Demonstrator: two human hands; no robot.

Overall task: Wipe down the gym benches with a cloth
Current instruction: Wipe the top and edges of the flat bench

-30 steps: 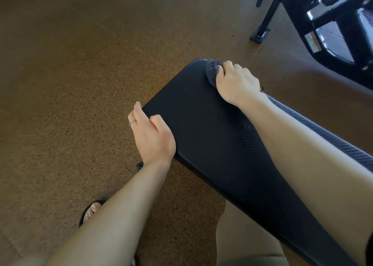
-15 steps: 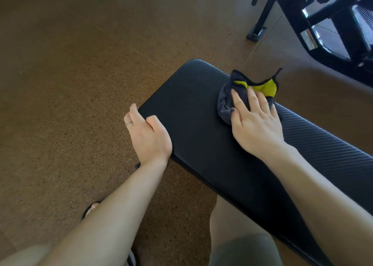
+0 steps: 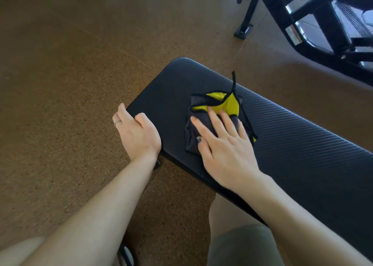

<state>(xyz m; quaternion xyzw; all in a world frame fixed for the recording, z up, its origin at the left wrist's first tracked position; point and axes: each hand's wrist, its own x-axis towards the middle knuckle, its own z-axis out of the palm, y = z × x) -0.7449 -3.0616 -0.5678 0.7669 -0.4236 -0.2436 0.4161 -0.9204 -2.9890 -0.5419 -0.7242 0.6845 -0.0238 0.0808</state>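
Our right hand (image 3: 224,142) lies flat on the cloth (image 3: 203,122) at the middle of the frame, fingers straight and a little spread, pressing it onto the bench (image 3: 292,136). The cloth is bunched, dark grey with a yellow side turned up and a thin black strip sticking upward at its far edge. It sits near the bench's rounded end, which points to the upper left.

Our left hand (image 3: 137,132) grips the near left edge of the bench, thumb on top and fingers curled over the side, with a ring (image 3: 117,122) on one finger.

We judge the wipe to be under way on this end of the pad, with the long ribbed stretch running to the lower right likely not done yet.

What could go wrong: since we only press the cloth and do not hold it, a fast stroke may let it slip out from under the palm. Bunched as it is, it touches a small patch, so streaks could be missed. The loose strip may drag or catch. A black machine (image 3: 323,23) stands at the upper right, well apart.
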